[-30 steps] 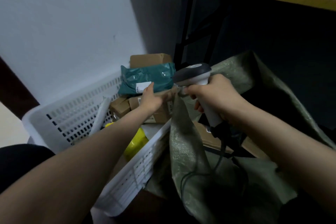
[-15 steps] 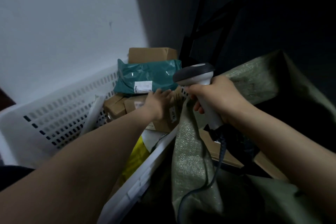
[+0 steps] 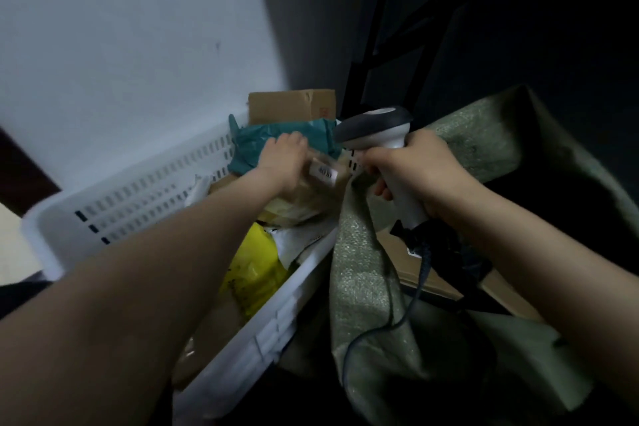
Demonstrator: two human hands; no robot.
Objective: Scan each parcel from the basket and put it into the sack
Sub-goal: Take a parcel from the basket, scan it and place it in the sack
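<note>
We see the left hand (image 3: 281, 162) reaching into the far end of the white basket (image 3: 148, 197). Its grip is clenched over a brown parcel (image 3: 328, 187) that bears a white label. The fingers curl over the parcel's far edge, though blur softens the detail. The parcel sits tilted among the other parcels, just beside the basket's right rim.

Behind it lies a teal bag (image 3: 254, 145), touching our fingers. A cardboard box (image 3: 292, 105) stands at the very back of the basket. Nearer to us, a yellow bag (image 3: 256, 270) lies low in the basket, partly under pale wrapping.

The right hand (image 3: 415, 173) has its grip wrapped round the handle of the scanner (image 3: 375, 126). The scanner's grey and white head points left toward the brown parcel and is close to it. The thumb and forefinger of this hand are at the raised edge of the green sack (image 3: 366, 287). We cannot tell whether they pinch it.

The sack stands open, right against the basket's right side, with flat cardboard (image 3: 406, 273) inside it. The scanner's dark cable (image 3: 394, 323) hangs from the handle down over the sack's front.

A pale wall (image 3: 121, 45) rises behind the basket, and the dark legs of a table (image 3: 378, 28) stand beyond the sack.
</note>
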